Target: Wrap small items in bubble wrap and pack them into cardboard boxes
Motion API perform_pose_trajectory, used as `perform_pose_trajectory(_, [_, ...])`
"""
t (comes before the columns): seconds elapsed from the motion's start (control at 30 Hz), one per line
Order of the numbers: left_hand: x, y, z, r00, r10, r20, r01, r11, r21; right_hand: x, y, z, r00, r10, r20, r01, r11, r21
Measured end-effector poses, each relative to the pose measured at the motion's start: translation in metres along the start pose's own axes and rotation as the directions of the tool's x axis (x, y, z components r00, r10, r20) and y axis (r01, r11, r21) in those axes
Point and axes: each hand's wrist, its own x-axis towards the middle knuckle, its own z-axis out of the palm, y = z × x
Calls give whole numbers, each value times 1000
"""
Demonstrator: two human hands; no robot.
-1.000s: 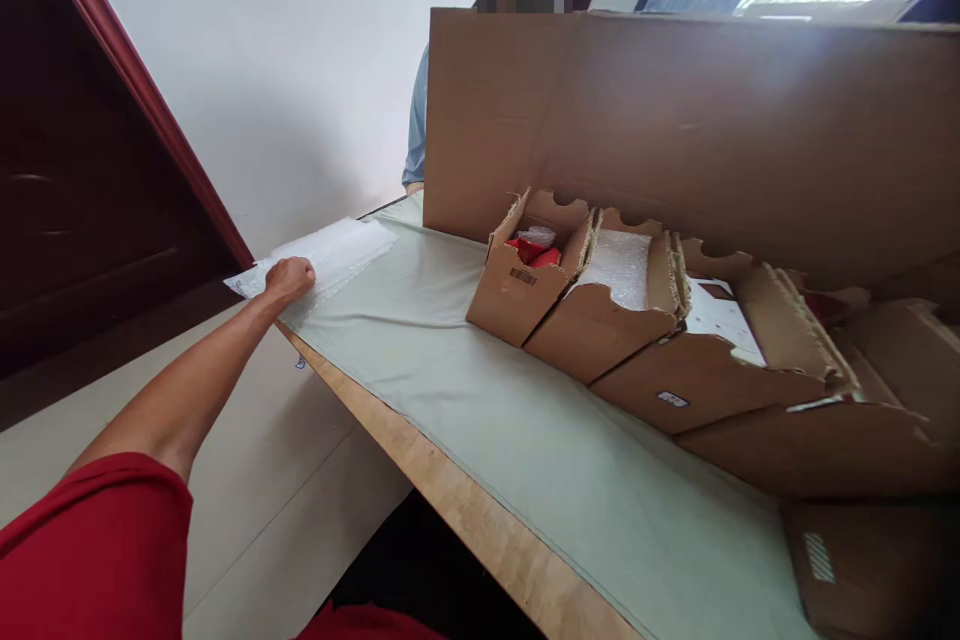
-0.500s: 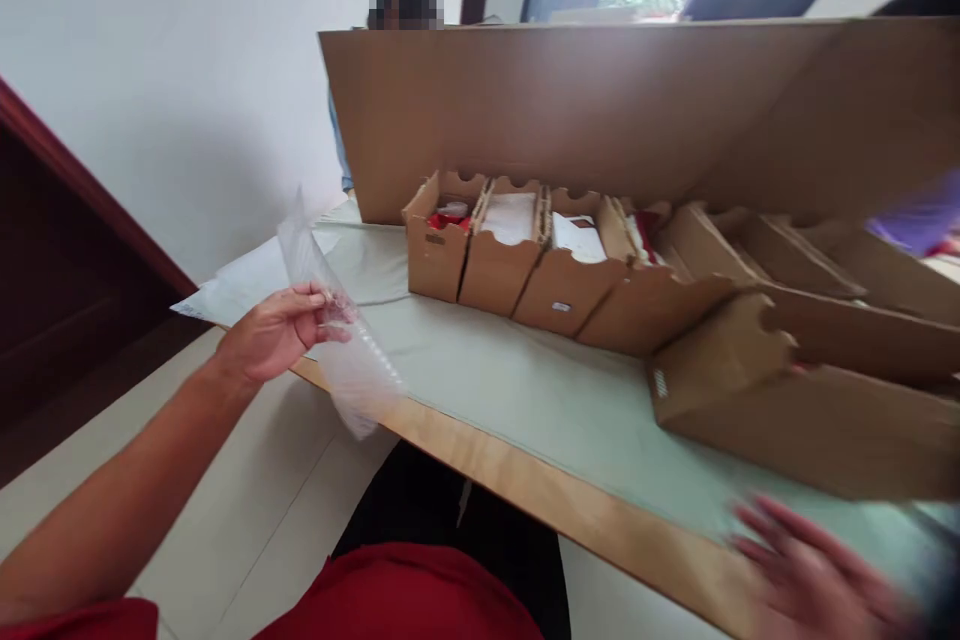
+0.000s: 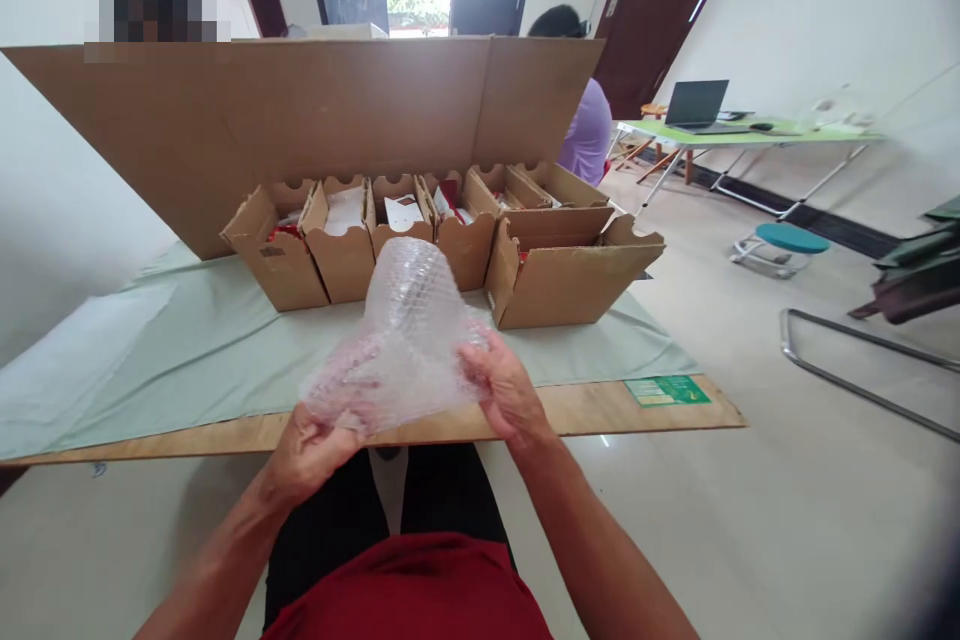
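Both my hands hold a clear bubble wrap sheet [image 3: 405, 330] above the table's near edge. My left hand [image 3: 311, 450] pinches its lower left part and my right hand [image 3: 504, 390] grips its right edge; the sheet bulges upward between them. Behind it on the green cloth [image 3: 150, 350] stands a row of several open small cardboard boxes [image 3: 341, 250], some with red and white contents. One larger open box [image 3: 570, 270] sits at the row's right end.
A tall cardboard sheet [image 3: 300, 120] stands behind the boxes. The wooden table [image 3: 660, 415] edge carries a green label. One person is behind the cardboard at left, another in purple [image 3: 589, 130] sits at the back. A laptop table, stool and metal frame stand at right.
My left hand lifted the bubble wrap off the table's left end and brought it in front of me. My right hand came in and took hold of it. My view turned right.
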Motion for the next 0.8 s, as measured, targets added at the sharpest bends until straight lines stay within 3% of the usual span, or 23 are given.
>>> perform_pose_trajectory(0.1, [-8, -22, 11, 985, 169, 30, -169, 926, 338, 22, -8, -27, 991, -132, -37, 117, 954, -277])
perform_pose_trajectory(0.2, [-20, -52, 13, 986, 162, 38, -157, 831, 533, 42, -11, -61, 979, -205, -25, 151, 796, -586])
perform_pose_trajectory(0.33, [-49, -84, -11, 992, 121, -33, -80, 811, 580, 62, -8, -94, 963, -265, -37, 152, 653, -742])
perform_pose_trajectory(0.43, [-56, -88, -41, 987, 103, -123, -20, 842, 539, 71, -2, -102, 956, -293, -14, 160, 561, -812])
perform_pose_trajectory(0.5, [-44, -83, -59, 979, 86, -187, 33, 831, 555, 75, 1, -101, 956, -291, 21, 173, 505, -846])
perform_pose_trajectory(0.6, [1, -71, -69, 976, -2, -216, 150, 727, 670, 80, 4, -95, 952, -293, 86, 211, 427, -879])
perform_pose_trajectory(0.7, [53, -63, -58, 945, -272, -180, 305, 547, 780, 85, 7, -88, 919, -353, 174, 275, 259, -926])
perform_pose_trajectory(0.8, [84, -60, -40, 888, -457, -51, 270, 430, 862, 92, 12, -86, 880, -400, 254, 307, 72, -949])
